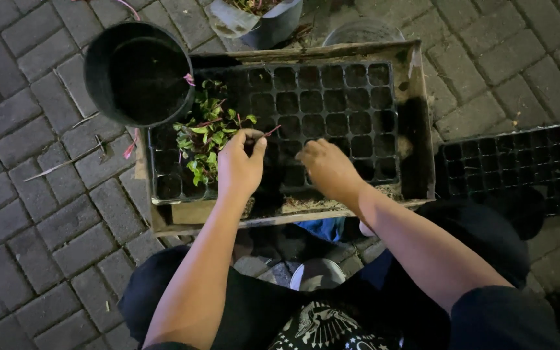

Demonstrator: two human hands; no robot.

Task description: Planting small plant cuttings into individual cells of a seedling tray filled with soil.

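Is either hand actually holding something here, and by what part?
The left hand pinches a small seedling by its thin reddish stem. The right hand rests on the seed tray; whether it holds anything cannot be told.

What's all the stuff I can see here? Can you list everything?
seedling tray: one, black, many small cells, lying in the box in front of the person
wooden box: one, brown, low-sided, on the paving
seedlings: a cluster, green leaves with reddish stems, in the tray's left cells
round pot: one, black, dark inside, at the box's upper left corner
second tray: one, black, on the paving at right
planter bag: one, grey, beyond the box
paving: grey bricks
left hand: pinching a thin reddish stem beside the seedlings
right hand: fingers down on the tray's cells
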